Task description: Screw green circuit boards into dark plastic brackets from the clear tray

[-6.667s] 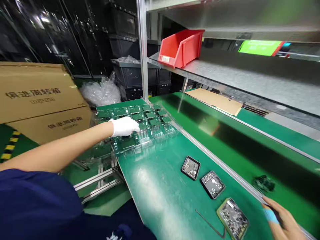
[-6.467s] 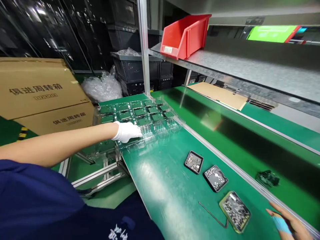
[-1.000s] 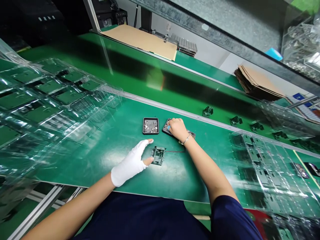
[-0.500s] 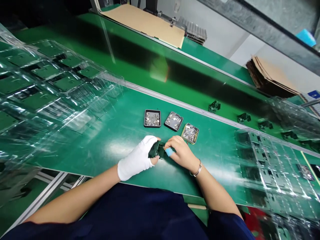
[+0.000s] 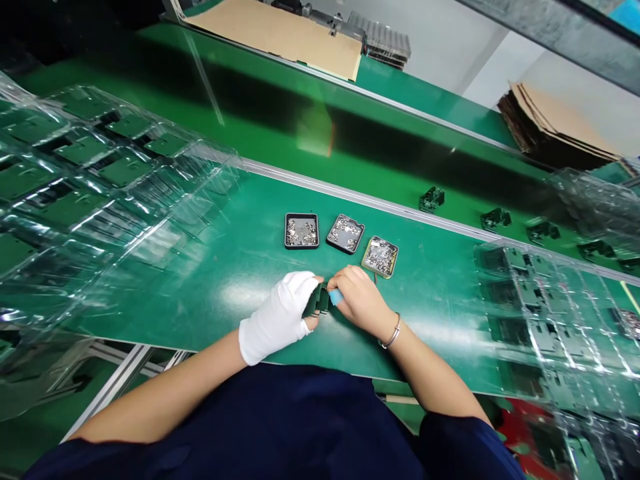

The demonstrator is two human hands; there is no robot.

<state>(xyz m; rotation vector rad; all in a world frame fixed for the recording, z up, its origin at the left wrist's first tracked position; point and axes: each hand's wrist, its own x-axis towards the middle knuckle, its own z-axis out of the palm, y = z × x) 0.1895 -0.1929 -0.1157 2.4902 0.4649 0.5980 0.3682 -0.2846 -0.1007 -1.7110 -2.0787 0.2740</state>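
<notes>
A: What do the fingers hold?

B: The left hand (image 5: 277, 317), in a white glove, has its fingers closed around a green board (image 5: 324, 301), just below the middle of the frame. The thumb is on the low edge and a finger on the high edge. I think that stops it wobbling.

A: And the right hand (image 5: 359, 298)?

B: Its fingers bunch up at the board's right edge. I can't tell if they pinch the board, or a tiny bit, or nothing. The board seems tipped up, maybe so they can get at that edge.

A: What's close by?

B: Three dishes (image 5: 302, 247) of shiny bits (image 5: 383, 252), just above the hands. They look put there for a short reach.

A: And the tabletop (image 5: 240, 233)?

B: Green and shiny. A clear tray (image 5: 150, 220) of boards fills the left of the frame. More clear trays (image 5: 583, 333) are on the right, so the middle is free for the hands, I guess. Past a metal rail (image 5: 310, 185), green parts (image 5: 433, 199) sit in a row.

A: And the room?

B: A brown sheet (image 5: 280, 37) at the top, a pale wall (image 5: 440, 40), and a cardboard pile (image 5: 555, 130) at the upper right.
</notes>
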